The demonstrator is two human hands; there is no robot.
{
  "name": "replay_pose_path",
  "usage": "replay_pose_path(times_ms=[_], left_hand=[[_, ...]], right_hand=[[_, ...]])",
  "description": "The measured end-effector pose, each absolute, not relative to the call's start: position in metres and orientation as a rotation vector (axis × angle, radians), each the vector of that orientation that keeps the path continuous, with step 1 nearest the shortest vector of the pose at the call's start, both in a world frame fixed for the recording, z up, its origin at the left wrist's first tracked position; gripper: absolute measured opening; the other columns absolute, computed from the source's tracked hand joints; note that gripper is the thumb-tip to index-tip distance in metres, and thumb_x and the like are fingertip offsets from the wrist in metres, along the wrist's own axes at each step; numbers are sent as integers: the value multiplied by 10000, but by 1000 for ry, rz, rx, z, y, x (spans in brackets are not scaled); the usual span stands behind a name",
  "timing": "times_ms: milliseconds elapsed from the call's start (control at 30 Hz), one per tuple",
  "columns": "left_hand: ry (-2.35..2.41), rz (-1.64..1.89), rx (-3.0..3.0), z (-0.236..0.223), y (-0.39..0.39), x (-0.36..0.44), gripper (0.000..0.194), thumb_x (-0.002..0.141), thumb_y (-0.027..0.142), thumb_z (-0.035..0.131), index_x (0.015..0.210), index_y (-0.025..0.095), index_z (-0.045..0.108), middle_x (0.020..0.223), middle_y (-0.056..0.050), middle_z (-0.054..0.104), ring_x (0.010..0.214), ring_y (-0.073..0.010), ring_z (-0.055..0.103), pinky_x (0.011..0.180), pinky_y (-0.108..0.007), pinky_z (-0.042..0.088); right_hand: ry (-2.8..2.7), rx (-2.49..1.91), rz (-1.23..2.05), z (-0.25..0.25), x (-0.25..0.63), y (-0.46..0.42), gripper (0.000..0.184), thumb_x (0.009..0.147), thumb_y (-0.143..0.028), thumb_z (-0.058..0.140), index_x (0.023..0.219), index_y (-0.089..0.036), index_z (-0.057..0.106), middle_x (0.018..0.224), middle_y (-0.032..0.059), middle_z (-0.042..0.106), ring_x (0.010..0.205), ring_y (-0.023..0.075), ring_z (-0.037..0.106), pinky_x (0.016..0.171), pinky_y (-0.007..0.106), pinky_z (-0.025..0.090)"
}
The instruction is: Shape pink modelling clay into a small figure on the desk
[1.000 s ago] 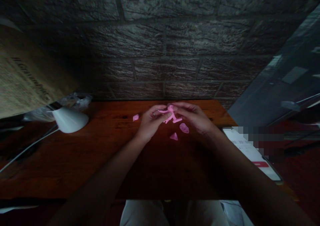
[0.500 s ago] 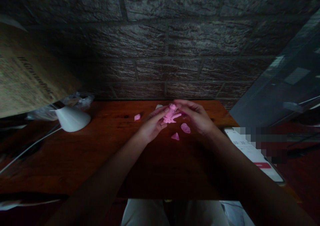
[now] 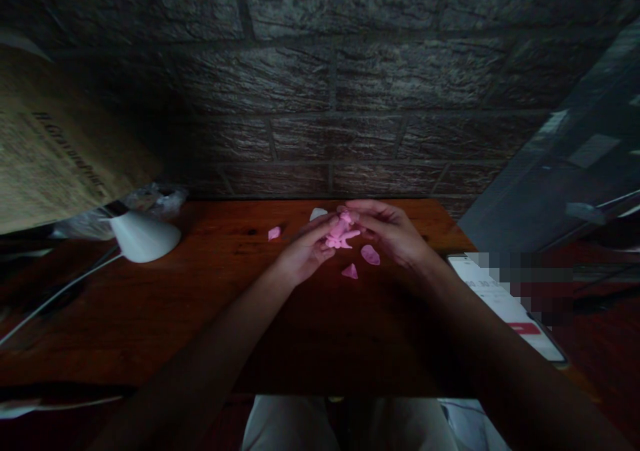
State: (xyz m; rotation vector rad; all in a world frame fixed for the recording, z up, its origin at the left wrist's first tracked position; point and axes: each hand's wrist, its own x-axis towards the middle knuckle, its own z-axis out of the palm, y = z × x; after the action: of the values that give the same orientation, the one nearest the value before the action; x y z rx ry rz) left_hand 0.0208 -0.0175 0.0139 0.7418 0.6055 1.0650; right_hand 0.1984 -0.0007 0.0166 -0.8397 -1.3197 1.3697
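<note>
A small pink figure (image 3: 341, 232) with a knob-like top and pointed parts at its base is held above the table. My left hand (image 3: 306, 251) is closed on it, thumb in front and fingers curled behind and below. My right hand (image 3: 387, 230) pinches at the figure's top with thumb and fingertips; what exactly lies between them is partly hidden. Loose on the table near my hands are an oval pink piece (image 3: 371, 255), a triangular pink piece (image 3: 351, 271) and, farther left, a chunky pink piece (image 3: 275, 233). Behind my left hand lies a whitish piece (image 3: 318, 214).
A white lamp base (image 3: 145, 236) with a cable stands at the left, under a printed paper shade (image 3: 55, 144). A phone (image 3: 505, 304) with a lit screen lies at the right edge of the wooden table (image 3: 215, 318). A brick wall (image 3: 300, 91) rises behind.
My right thumb and fingertips have shifted slightly over the figure's top, and the figure has tilted a little. More of the whitish piece shows behind my left hand.
</note>
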Motion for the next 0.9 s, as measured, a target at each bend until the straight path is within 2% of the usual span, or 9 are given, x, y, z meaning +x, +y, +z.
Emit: replay_pose_path(times_ms=[167,333,467,667,900], left_hand=[[601,1058,797,12,-16,21,163,722,262,852,863,218,783,873,-11,748,791,-122,676,686,-209,514],[591,1042,827,12,-15,22,177,726,301,848,866,216,780,948,-47,765,916,-191,699,763,-272,534],[622,1049,806,11,-16,21,158,732,287,838,842,198,767,894,-42,754,904,-188,696,794,-286,531],[618,1040,740,8,-15,22,181,743,304,828,870,189,770,933,-46,753,898,-175,685,811,-278,522],[670,1059,731,9,-16,22,193,708,288,830,835,168,749,861,-33,727,829,-152,665,808,-274,526]], right_hand=[[-1402,-834,1344,17,199,-2,233,776,-425,817,984,-320,796,983,15,774,821,173,674,685,340,535],[-1393,-859,1328,18,198,-3,254,769,-435,817,999,-329,792,1009,14,777,846,187,680,692,351,540],[-1374,-857,1338,18,196,-4,298,738,-442,835,1001,-310,788,1006,16,782,851,191,684,695,342,551],[-1315,-850,1384,18,194,-5,248,737,-355,843,974,-309,789,1013,13,776,839,180,693,769,374,560],[-1257,-830,1415,19,191,-6,295,708,-351,863,984,-289,780,997,11,782,837,167,701,765,339,555]])
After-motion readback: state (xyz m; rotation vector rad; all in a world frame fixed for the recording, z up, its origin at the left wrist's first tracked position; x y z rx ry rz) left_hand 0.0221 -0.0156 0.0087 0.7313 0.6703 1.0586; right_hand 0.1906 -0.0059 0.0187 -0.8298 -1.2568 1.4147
